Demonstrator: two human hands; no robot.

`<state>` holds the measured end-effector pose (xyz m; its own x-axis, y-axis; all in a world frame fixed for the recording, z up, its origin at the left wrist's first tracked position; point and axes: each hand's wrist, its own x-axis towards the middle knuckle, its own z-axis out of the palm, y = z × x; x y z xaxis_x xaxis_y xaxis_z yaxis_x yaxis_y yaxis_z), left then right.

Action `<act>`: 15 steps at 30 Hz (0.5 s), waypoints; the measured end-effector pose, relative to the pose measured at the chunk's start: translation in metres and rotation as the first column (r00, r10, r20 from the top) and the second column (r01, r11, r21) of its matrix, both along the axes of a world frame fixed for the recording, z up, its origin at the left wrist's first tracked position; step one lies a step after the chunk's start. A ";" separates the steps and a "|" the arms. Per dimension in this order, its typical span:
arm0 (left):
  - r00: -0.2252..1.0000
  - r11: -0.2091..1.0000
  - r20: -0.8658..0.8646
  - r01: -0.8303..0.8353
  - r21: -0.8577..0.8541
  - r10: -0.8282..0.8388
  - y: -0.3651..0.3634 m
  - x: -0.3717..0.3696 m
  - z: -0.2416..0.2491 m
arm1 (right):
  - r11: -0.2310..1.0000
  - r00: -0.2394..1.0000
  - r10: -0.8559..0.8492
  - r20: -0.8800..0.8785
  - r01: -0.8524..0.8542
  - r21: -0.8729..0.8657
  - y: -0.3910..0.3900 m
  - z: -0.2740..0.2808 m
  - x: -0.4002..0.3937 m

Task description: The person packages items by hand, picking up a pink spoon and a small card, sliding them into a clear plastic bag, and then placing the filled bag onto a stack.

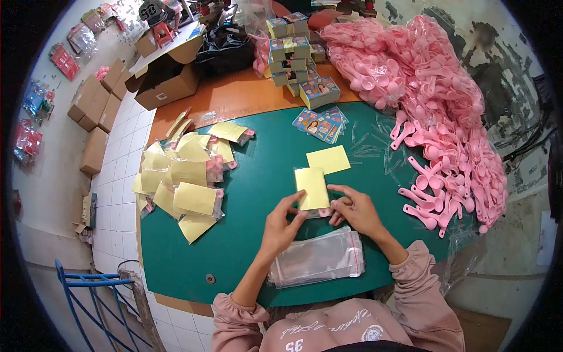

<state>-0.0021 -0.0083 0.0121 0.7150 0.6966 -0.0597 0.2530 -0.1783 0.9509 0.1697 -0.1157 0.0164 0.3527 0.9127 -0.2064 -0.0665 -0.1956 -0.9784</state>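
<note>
Here's the packet (312,189) between left hand (280,226) and right hand (359,212), long axis pointing away. Fingers on both stand apart, the left's touching its edge.

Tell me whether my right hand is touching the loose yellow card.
Apart: the head view shows green tabletop between the right hand's extended forefinger and the loose yellow card.
</note>
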 end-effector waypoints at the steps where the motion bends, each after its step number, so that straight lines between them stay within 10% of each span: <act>1: 0.998 0.998 0.048 -0.043 0.051 0.040 0.007 -0.005 0.002 | 0.999 0.994 0.038 0.103 -0.035 -0.024 0.001 0.002 0.010; 3: 0.983 0.980 0.080 -0.172 0.104 0.164 0.024 -0.024 0.010 | 0.994 0.597 -0.095 0.796 0.018 0.105 0.002 0.010 0.050; 6: 0.894 0.856 -0.017 -0.422 0.300 0.447 0.052 -0.067 0.027 | 0.981 0.023 -0.168 0.986 0.101 0.164 -0.001 0.005 0.132; 7: 0.895 0.854 -0.009 -0.422 0.305 0.445 0.056 -0.069 0.032 | 0.986 0.008 -0.063 0.998 0.158 0.061 -0.003 0.008 0.147; 9: 0.744 0.334 -0.026 -0.269 0.903 0.668 0.060 -0.069 0.042 | 0.986 -0.023 -0.041 0.999 0.161 0.044 -0.007 -0.003 0.168; 15: 0.952 0.710 -0.289 0.270 0.650 -0.097 0.052 0.008 0.060 | 0.981 -0.087 0.061 0.994 0.191 -0.043 -0.004 0.003 0.163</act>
